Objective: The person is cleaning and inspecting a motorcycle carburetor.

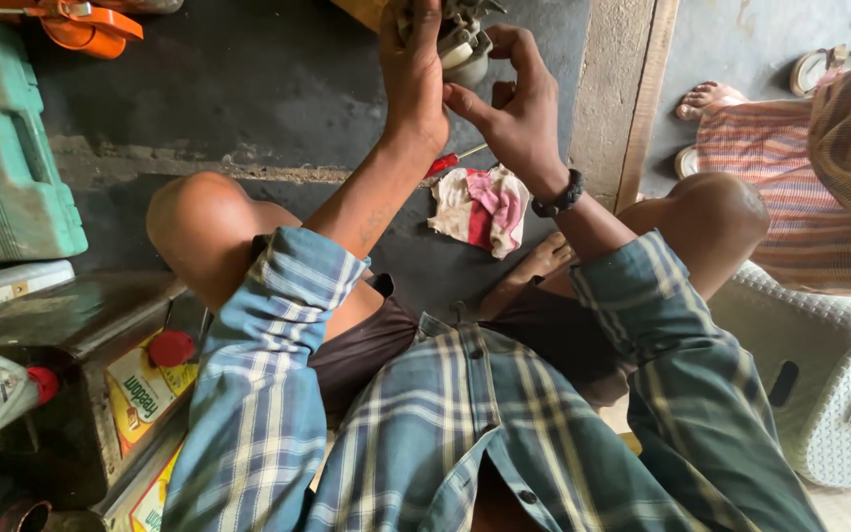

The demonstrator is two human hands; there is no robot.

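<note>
At the top centre of the frame, the left hand (413,74) and right hand (514,108) both grip a small metal engine part (460,39); a rag (480,207) lies on the floor below.

The person wears a blue plaid shirt (465,424), dark shorts (366,345) and a black bracelet (557,197).

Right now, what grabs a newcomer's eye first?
Both hands, top centre: the left hand and right hand grip a small grey metal engine part above the dark floor. Just below lies a pink and white rag beside a red-handled screwdriver. A green plastic case sits at far left.
</note>
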